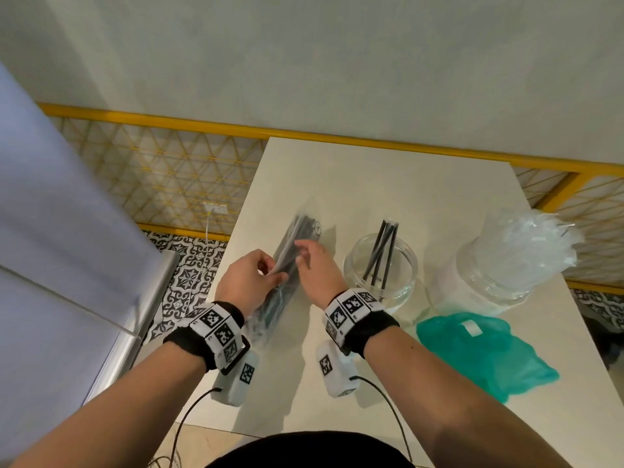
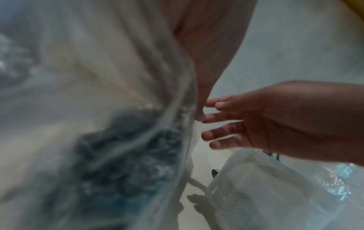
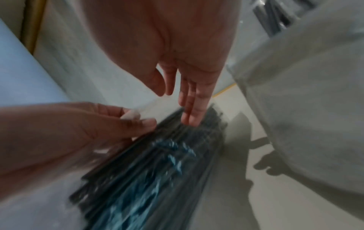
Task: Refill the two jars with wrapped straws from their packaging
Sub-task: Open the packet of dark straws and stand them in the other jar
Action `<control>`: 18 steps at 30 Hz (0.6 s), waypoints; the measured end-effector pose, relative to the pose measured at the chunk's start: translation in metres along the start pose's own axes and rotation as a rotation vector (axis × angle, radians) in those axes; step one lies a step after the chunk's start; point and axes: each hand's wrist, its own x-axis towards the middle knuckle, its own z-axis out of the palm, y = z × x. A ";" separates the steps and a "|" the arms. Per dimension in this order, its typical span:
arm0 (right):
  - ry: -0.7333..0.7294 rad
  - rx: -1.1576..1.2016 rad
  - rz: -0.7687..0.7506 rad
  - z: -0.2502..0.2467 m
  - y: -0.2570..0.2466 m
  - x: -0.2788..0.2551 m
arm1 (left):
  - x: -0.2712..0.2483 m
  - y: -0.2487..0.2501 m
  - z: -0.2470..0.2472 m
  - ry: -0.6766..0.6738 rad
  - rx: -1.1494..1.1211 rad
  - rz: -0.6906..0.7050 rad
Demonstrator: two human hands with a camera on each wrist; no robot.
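Two jars (image 1: 380,265) (image 1: 486,278), one straw pack (image 1: 290,258), two hands (left (image 1: 251,278), right (image 1: 317,266)), one green bag (image 1: 486,352)

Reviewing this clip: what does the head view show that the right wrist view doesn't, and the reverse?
Only the head view shows the whole table, the green bag, and the far jar stuffed with clear-wrapped straws. Only the right wrist view shows the right hand's fingers lying straight on the black straws, and the left hand pinching the pack's clear film. Both show the two hands at the pack and the nearer jar.
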 end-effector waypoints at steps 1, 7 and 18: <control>0.010 0.003 -0.010 -0.001 -0.005 0.003 | -0.001 0.000 -0.003 0.001 0.018 0.003; 0.064 0.075 0.148 0.002 -0.012 0.015 | -0.022 -0.007 -0.008 -0.025 0.042 0.017; 0.088 -0.019 0.097 0.006 -0.003 0.014 | -0.040 -0.018 -0.037 -0.199 0.237 -0.060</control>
